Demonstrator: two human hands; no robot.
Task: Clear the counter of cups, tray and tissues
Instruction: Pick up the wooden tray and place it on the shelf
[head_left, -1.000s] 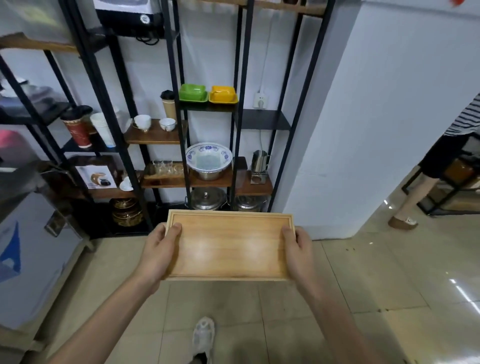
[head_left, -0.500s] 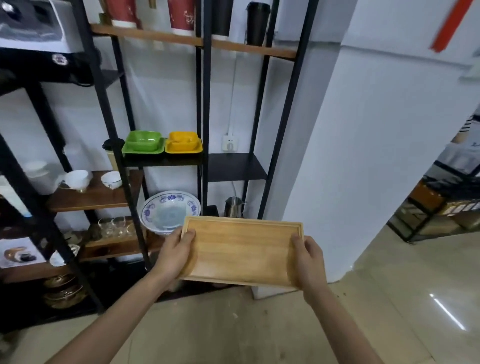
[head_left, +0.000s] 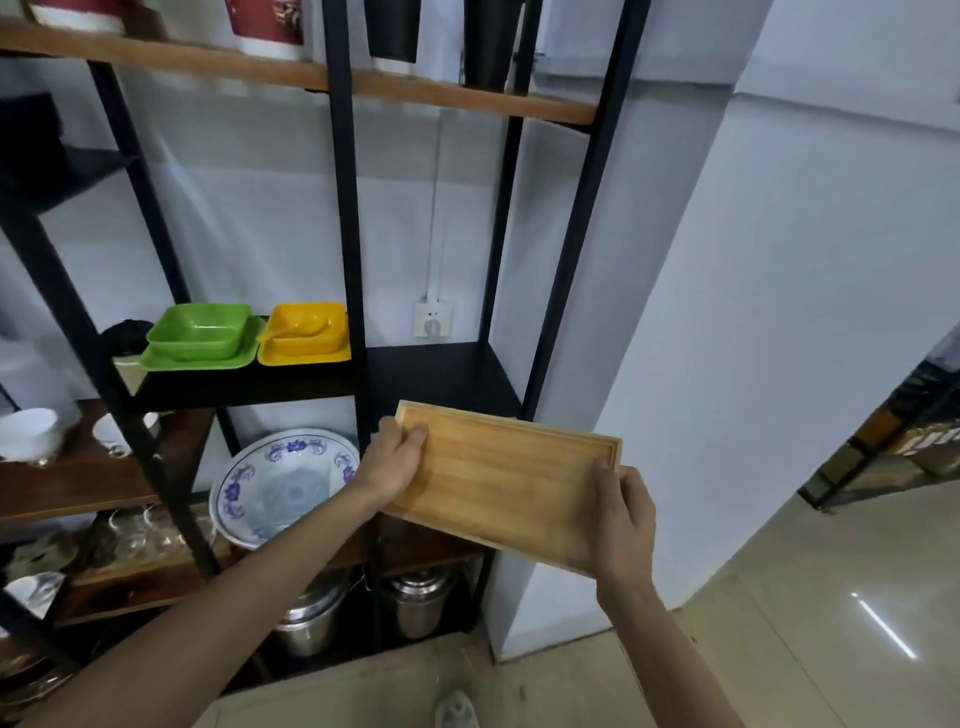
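Observation:
I hold an empty wooden tray (head_left: 504, 475) in both hands in front of a black metal shelving rack (head_left: 343, 218). My left hand (head_left: 394, 460) grips the tray's left short edge, thumb on top. My right hand (head_left: 621, 512) grips its right short edge. The tray is tilted, its far left corner just below the front edge of a bare black shelf (head_left: 441, 371). Paper cups (head_left: 267, 26) stand on the top wooden shelf. No tissues are in view.
Green dishes (head_left: 200, 335) and yellow dishes (head_left: 306, 332) sit on the black shelf to the left. Below are a blue-patterned bowl (head_left: 280, 483), white cups (head_left: 26, 431), small glasses and steel pots (head_left: 415, 603). A white wall (head_left: 753, 312) stands right of the rack.
I have stepped closer to the rack and my view has risen. The tray has been lifted up and turned slightly, nearing the bare black shelf.

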